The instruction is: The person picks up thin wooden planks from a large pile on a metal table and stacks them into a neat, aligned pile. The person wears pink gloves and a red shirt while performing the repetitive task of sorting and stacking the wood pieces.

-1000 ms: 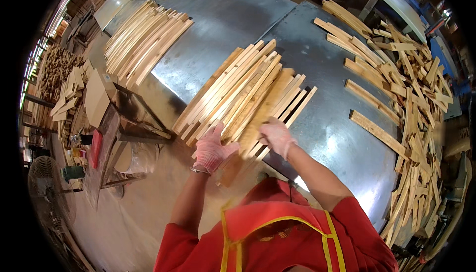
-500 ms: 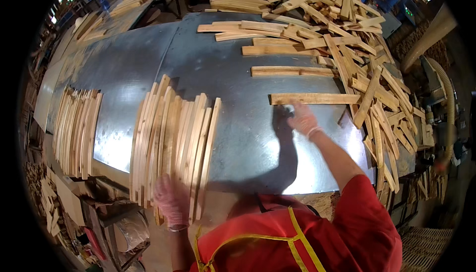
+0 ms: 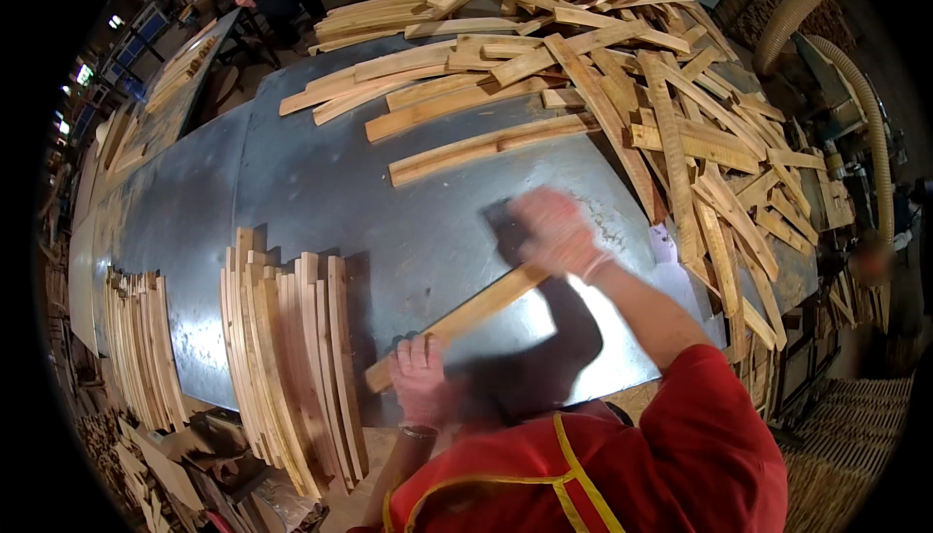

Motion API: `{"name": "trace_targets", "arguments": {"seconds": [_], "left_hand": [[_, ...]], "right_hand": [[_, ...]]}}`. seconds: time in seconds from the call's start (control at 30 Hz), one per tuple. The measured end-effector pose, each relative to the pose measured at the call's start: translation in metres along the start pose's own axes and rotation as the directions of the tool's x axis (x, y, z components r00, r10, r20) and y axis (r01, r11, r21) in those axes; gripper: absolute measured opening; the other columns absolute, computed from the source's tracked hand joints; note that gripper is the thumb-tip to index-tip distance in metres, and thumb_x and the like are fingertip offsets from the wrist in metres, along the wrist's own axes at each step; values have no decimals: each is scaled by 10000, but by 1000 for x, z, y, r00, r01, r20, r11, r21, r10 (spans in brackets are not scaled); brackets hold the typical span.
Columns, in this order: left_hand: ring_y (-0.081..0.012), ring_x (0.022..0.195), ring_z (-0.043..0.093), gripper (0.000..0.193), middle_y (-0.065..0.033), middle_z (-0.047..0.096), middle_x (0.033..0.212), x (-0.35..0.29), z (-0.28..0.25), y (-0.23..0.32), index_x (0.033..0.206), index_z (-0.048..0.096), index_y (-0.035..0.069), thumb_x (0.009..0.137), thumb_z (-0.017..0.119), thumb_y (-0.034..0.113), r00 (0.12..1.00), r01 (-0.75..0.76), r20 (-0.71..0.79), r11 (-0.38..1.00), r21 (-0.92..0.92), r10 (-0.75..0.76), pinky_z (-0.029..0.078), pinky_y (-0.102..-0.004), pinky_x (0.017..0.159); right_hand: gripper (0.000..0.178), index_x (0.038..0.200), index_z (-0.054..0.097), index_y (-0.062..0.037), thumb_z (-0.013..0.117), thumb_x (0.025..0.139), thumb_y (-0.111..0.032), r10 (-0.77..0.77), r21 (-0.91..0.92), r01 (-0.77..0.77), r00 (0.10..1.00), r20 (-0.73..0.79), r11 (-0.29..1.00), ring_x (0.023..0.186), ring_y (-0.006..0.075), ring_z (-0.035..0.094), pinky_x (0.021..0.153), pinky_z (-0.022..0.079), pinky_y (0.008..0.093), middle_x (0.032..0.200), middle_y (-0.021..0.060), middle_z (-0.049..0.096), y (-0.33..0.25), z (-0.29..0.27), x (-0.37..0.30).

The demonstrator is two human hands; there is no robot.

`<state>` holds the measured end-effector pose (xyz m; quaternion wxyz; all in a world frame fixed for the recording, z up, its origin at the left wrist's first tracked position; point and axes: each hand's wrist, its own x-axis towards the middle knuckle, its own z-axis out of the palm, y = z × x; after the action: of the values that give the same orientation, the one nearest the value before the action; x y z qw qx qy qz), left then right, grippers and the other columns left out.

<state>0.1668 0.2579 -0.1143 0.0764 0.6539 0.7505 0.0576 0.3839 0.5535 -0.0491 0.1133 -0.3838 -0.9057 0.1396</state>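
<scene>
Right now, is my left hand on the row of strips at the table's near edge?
No, your left hand is on the near end of a single wooden strip, right of that row of strips.

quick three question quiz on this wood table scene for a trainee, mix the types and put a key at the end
1. True or false: the left hand and right hand are on the same wooden strip.
2. Where does the jumbled wood pile lie on the metal table? a) left end b) right end
3. Fill in: the ____ hand is farther from the body.

Key: 1 true; 2 b; 3 right
</scene>
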Motion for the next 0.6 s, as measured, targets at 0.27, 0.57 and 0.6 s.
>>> {"name": "trace_targets", "arguments": {"seconds": [0.27, 0.57, 0.6], "left_hand": [[-423, 1120, 675, 849, -186, 679, 1225, 33, 4, -18, 1475, 503, 94, 785, 833, 461, 924, 182, 353, 980, -79, -144, 534, -554, 926], [-455, 1192, 656, 730, -238, 634, 1362, -39, -19, -19, 1537, 445, 109, 866, 692, 258, 757, 605, 516, 729, -321, -401, 533, -554, 1008], [-438, 1274, 632, 739, -224, 610, 1439, -48, -26, -22, 1544, 460, 106, 863, 703, 258, 740, 626, 516, 723, -292, -432, 520, -537, 1061]], "right_hand": [[692, 1554, 505, -113, 657, 981, -472, 831, -431, -848, 460, -314, 307, 1271, 396, 644, 1114, 486, 497, 1407, 212, 667, 291, -56, -57], [848, 1601, 382, 55, 829, 917, -172, 437, 304, -366, 873, -215, 880, 1346, 315, 577, 1162, 426, 391, 1500, 202, 579, 117, 8, -70], [802, 1591, 391, 70, 802, 943, -163, 485, 479, -371, 864, -136, 796, 1335, 302, 575, 1154, 429, 376, 1494, 194, 579, 99, 19, -75]]}}
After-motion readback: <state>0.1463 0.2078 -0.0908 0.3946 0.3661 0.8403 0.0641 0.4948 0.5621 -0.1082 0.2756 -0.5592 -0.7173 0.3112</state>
